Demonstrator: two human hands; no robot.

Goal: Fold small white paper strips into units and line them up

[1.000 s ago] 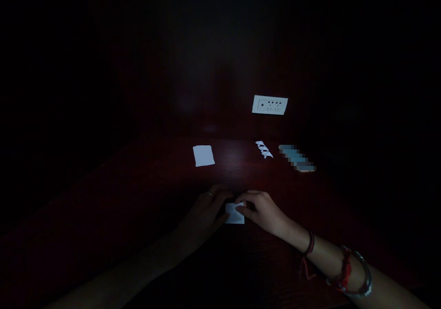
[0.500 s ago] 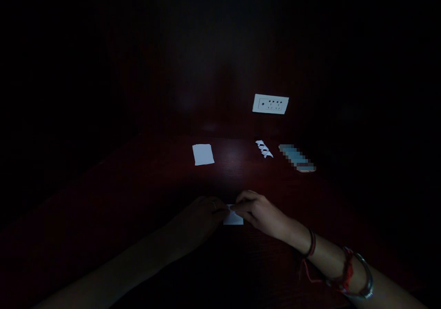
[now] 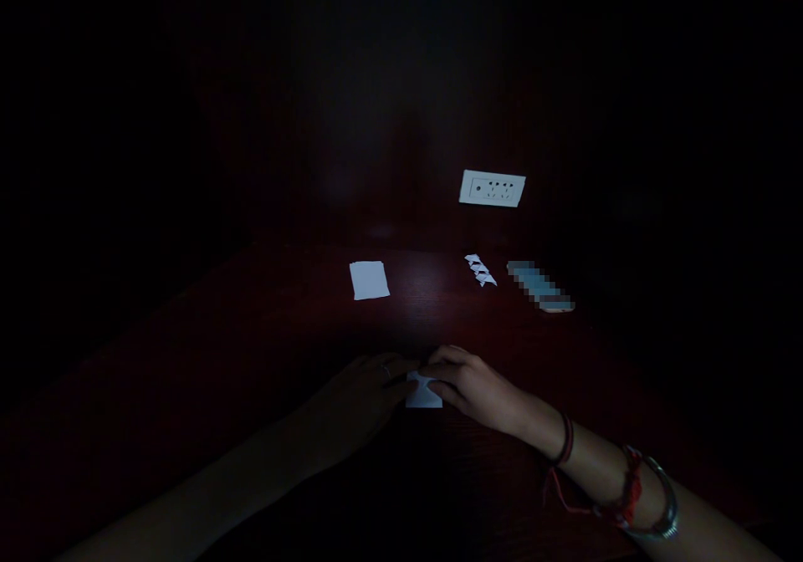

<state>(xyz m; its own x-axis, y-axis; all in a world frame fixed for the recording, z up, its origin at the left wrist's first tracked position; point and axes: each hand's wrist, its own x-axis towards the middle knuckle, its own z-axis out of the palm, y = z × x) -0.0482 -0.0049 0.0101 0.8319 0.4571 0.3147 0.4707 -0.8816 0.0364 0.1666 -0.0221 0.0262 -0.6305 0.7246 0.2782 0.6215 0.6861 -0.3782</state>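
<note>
On the near surface, the left hand and right hand seem to be creasing one small white paper, fingers at its sides, pinching or not I cannot tell; the next press calls for aligned edges. Farther: left, one paper stack; right, one folded row, one phone; farthest, one socket plate.

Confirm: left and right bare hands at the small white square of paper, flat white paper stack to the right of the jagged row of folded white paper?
Wrong side: in the head view, the flat white paper stack lies left of the jagged row of folded white paper. The rest stands: left hand and right hand at the small white square of paper.
</note>
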